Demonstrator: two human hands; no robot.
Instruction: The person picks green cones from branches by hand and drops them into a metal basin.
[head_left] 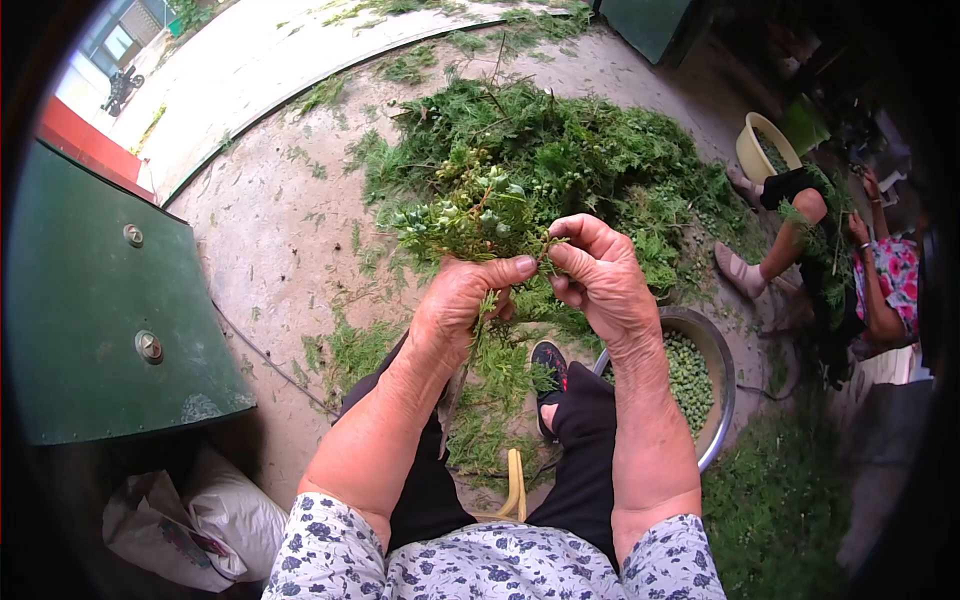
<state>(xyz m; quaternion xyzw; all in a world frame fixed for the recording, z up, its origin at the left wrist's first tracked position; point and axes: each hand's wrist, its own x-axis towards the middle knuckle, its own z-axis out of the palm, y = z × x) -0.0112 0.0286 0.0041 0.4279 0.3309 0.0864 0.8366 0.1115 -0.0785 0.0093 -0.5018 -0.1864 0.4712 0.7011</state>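
Note:
My left hand (470,290) is closed round a leafy green branch (470,222) that carries pale green seed cones. Close beside it, my right hand (600,270) has thumb and fingers pinched together at the right edge of the branch; what lies between the fingertips is too small to name. Beyond both hands a large heap of cut green branches (600,150) covers the floor. Below my right hand, partly behind my forearm, stands a round metal basin (722,375) holding many green cones (688,385).
At the right sits another person (885,290) holding a branch, near a cream basin (750,150). A green metal door (110,300) stands at the left, above white sacks (225,510). Loose sprigs and a dark cable (262,352) lie on the floor.

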